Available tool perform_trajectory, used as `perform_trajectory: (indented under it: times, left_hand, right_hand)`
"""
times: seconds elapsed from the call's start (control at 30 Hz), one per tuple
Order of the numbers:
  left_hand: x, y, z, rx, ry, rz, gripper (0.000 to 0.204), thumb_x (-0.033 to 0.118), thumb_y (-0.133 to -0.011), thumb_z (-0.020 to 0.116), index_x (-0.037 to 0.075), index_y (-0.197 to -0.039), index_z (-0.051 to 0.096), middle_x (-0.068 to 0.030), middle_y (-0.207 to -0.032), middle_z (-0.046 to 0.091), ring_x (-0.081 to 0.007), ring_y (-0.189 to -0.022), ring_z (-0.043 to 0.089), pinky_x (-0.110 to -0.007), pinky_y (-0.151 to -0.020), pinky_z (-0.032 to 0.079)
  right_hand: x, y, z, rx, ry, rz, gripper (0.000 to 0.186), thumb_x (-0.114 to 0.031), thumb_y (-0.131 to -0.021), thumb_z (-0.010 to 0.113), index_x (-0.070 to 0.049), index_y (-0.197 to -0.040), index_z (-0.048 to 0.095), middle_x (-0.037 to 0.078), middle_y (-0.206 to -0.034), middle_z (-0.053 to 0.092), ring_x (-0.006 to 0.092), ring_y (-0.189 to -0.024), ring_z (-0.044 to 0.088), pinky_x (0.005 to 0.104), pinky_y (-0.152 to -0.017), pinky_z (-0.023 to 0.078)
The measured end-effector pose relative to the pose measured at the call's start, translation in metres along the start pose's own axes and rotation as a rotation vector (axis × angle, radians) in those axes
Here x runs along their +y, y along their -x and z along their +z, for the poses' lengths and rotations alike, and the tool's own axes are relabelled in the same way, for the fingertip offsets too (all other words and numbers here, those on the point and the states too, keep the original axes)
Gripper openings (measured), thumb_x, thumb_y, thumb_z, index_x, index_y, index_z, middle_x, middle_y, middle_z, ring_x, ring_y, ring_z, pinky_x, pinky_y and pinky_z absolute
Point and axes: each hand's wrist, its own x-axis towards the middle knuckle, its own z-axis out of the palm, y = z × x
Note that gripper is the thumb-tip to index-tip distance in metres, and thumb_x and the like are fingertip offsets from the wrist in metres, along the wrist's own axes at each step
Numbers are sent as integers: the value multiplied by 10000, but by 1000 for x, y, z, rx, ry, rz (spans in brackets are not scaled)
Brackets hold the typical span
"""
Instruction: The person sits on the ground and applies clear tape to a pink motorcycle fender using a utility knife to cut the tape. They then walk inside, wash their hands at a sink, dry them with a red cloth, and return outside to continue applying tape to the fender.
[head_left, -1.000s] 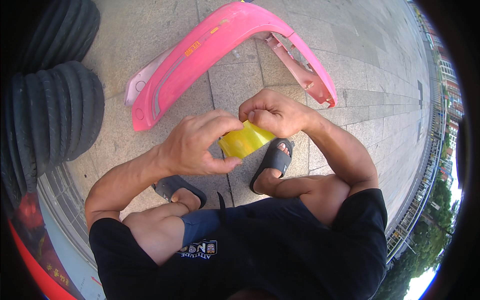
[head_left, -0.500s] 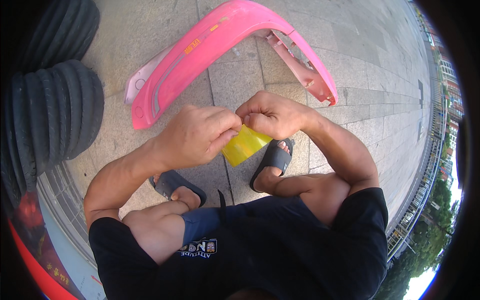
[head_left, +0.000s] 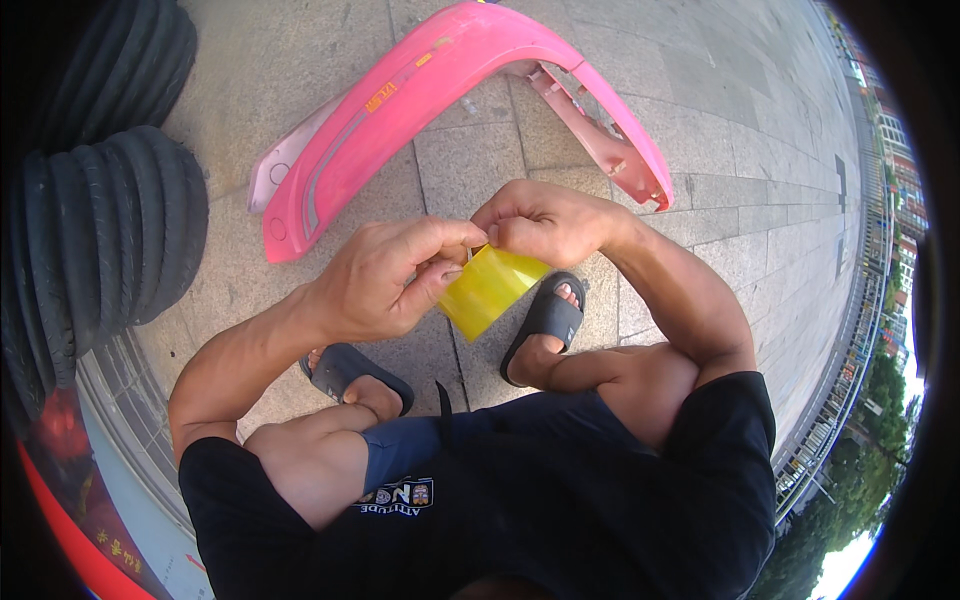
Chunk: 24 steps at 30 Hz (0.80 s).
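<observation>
Yellow sheet (head_left: 487, 298) pinched in right hand (head_left: 548, 224). Left hand (head_left: 375, 278) grip loose, finger and thumb apart. Likely picking edge; next needs small, gentle pinch.

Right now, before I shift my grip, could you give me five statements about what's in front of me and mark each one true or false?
1. The right hand grips the yellow sheet. True.
2. The yellow sheet lies flat on the paving. False: it is held up off it.
3. The curved pink panel lies beyond the hands. True.
4. The black tires are at the picture's right side. False: they are at its left.
5. The right sandal is dark. True.
</observation>
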Motion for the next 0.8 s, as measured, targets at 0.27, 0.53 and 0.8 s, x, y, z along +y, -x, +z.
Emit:
perform_trajectory:
  times: [0.27, 0.53, 0.8]
  left_hand:
    - [3, -5, 0, -49, -49, -7, 208, 2, -807, 668, 37, -997, 591, -103, -839, 655, -299, -726, 658, -364, -626, 518]
    - [4, -4, -1, -50, -163, 152, 137, 3, -817, 618, 30, -898, 511, -156, -1067, 547, -317, -937, 579, -387, -825, 474]
    - [5, 2, 9, 111, 284, -147, 93, 111, -983, 506, 26, -1020, 505, -110, -1128, 561, -169, -996, 561, -328, -884, 477]
  right_hand:
    - [-7, 1, -2, -45, 74, 37, 354, -261, -837, 464, 8, -923, 678, 134, -759, 650, 215, -726, 613, 363, -675, 480]
    - [6, -4, -6, -56, -8, 65, 386, -279, -848, 477, 5, -1025, 669, 102, -864, 679, 177, -807, 614, 336, -720, 484]
    - [46, -29, 1, -61, -682, -29, 481, -381, -914, 492, -3, -1197, 587, 82, -989, 648, 159, -900, 597, 303, -836, 474]
